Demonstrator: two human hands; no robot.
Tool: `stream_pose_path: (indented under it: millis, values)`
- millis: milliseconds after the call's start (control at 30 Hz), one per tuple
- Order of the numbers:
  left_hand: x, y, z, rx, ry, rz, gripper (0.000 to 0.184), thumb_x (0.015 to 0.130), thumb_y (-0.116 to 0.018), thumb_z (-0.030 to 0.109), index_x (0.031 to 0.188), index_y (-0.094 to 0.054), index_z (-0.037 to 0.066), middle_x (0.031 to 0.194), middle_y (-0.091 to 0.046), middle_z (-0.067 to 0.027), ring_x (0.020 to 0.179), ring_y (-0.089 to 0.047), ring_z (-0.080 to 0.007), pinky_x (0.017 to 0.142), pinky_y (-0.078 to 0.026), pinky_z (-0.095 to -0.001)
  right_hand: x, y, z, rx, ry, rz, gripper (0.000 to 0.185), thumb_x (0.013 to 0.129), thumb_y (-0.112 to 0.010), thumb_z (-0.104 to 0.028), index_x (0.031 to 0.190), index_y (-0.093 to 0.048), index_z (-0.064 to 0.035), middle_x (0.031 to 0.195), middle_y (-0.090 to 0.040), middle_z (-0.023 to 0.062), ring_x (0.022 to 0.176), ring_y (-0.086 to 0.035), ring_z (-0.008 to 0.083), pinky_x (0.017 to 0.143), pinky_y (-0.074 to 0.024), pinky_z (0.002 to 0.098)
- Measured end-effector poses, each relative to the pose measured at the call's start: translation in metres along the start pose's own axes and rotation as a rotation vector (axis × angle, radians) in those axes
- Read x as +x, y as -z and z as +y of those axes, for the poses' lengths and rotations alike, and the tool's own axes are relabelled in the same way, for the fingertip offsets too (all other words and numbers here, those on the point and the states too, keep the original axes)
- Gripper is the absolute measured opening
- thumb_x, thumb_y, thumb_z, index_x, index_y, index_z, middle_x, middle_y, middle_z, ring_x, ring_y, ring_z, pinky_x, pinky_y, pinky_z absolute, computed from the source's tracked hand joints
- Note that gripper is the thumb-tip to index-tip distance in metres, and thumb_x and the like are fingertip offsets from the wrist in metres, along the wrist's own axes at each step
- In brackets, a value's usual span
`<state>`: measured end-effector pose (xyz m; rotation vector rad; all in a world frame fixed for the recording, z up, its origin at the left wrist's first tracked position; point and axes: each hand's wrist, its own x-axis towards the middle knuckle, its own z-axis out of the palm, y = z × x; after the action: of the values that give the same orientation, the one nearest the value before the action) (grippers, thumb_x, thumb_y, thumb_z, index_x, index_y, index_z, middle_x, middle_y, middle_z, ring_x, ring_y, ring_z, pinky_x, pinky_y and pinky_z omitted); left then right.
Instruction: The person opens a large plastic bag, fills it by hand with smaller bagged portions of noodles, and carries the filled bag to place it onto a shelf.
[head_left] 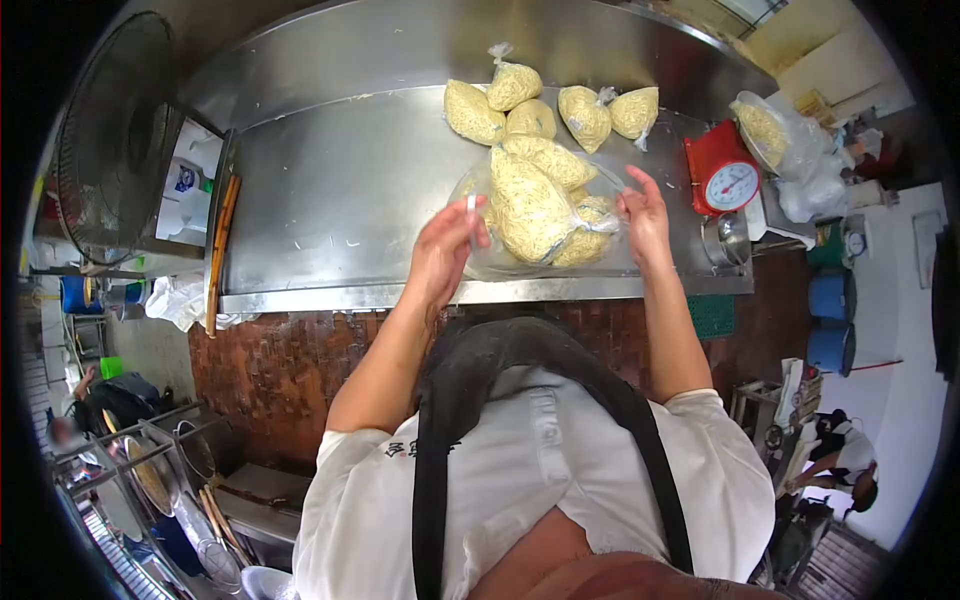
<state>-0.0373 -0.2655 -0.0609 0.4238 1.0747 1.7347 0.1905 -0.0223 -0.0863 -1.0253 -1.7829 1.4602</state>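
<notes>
A large clear plastic bag [485, 255] lies at the front of the steel table, with several tied bags of noodles [530, 205] in it. My left hand [447, 240] is at its left side, fingers curled near the edge; a small white thing shows at the fingertips. At the bag's right side is my right hand [645, 212], fingers partly spread and touching or very near the plastic. Whether either hand grips the film is hard to make out. Behind the large bag sit more tied noodle bags [585, 118], in two groups.
A red dial scale [725, 172] stands right on the steel table [320, 200], beside metal bowls [727, 240]. Further right is an open bag of noodles [762, 132]. Wooden sticks [222, 245] lie along the left edge. Other people [845, 455] are in the background.
</notes>
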Motion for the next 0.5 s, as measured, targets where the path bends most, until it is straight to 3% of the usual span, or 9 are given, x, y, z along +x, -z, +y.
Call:
stream_pose_path:
  millis: [33, 100, 200, 300, 433, 467, 500]
  values:
    - [0.011, -0.007, 0.007, 0.074, -0.041, -0.007, 0.038, 0.098, -0.061, 0.023, 0.128, -0.061, -0.001, 0.087, -0.059, -0.0021, 0.082, -0.056, -0.0164, 0.080, -0.044, -0.0307, -0.004, -0.001, -0.006, 0.173, -0.058, 0.021, 0.057, 0.093, -0.062, -0.010, 0.147, -0.042, -0.0043, 0.082, -0.059, 0.0027, 0.076, -0.055, 0.0102, 0.068, -0.0462, 0.0263]
    - [0.032, -0.031, 0.024, 0.226, -0.116, -0.013, 0.038, 0.096, -0.065, 0.023, 0.126, -0.062, -0.001, 0.087, -0.061, -0.0017, 0.079, -0.056, -0.0163, 0.076, -0.045, -0.0298, -0.017, -0.029, -0.062, 0.183, -0.016, -0.062, 0.059, 0.095, -0.064, -0.013, 0.148, -0.041, -0.0053, 0.084, -0.061, 0.0019, 0.077, -0.057, 0.0093, 0.070, -0.0476, 0.0254]
    - [0.045, -0.042, 0.028, 0.365, -0.177, 0.069, 0.050, 0.090, -0.073, 0.021, 0.126, -0.059, -0.010, 0.090, -0.067, -0.0075, 0.085, -0.063, -0.0209, 0.082, -0.050, -0.0327, -0.023, -0.067, -0.116, 0.164, -0.099, -0.172, 0.064, 0.097, -0.066, -0.022, 0.151, -0.037, -0.0045, 0.096, -0.065, 0.0051, 0.086, -0.061, 0.0121, 0.077, -0.0506, 0.0283]
    - [0.030, -0.055, 0.025, 0.966, -0.248, 0.055, 0.041, 0.089, -0.070, 0.018, 0.121, -0.062, -0.006, 0.084, -0.063, -0.0103, 0.074, -0.058, -0.0198, 0.074, -0.048, -0.0322, -0.030, -0.091, -0.073, 0.297, -0.211, -0.207, 0.065, 0.099, -0.062, -0.033, 0.151, -0.035, -0.0043, 0.114, -0.065, 0.0146, 0.104, -0.062, 0.0215, 0.091, -0.0499, 0.0356]
    - [0.015, -0.085, 0.006, 1.409, -0.296, -0.099, 0.044, 0.083, -0.063, 0.012, 0.123, -0.062, -0.007, 0.112, -0.065, -0.0236, 0.112, -0.059, -0.0368, 0.095, -0.046, -0.0410, -0.029, -0.087, -0.054, 0.713, -0.411, -0.386, 0.070, 0.101, -0.054, -0.045, 0.152, -0.031, -0.0039, 0.131, -0.059, 0.0244, 0.119, -0.057, 0.0325, 0.102, -0.0450, 0.0442]
    - [0.008, -0.096, -0.019, 1.405, -0.496, 0.018, 0.043, 0.080, -0.062, 0.011, 0.120, -0.063, -0.006, 0.118, -0.061, -0.0239, 0.119, -0.053, -0.0385, 0.098, -0.042, -0.0468, -0.021, -0.078, -0.048, 0.873, -0.417, -0.455, 0.066, 0.102, -0.051, -0.047, 0.150, -0.034, -0.0041, 0.125, -0.061, 0.0236, 0.118, -0.057, 0.0333, 0.104, -0.0429, 0.0445]
    - [0.004, -0.105, -0.028, 1.478, -0.519, 0.052, 0.044, 0.080, -0.064, 0.010, 0.122, -0.063, -0.003, 0.123, -0.060, -0.0222, 0.121, -0.051, -0.0393, 0.100, -0.042, -0.0479, -0.020, -0.075, -0.045, 0.925, -0.441, -0.453, 0.063, 0.102, -0.051, -0.045, 0.147, -0.036, -0.0042, 0.121, -0.063, 0.0223, 0.114, -0.058, 0.0325, 0.103, -0.0431, 0.0448]
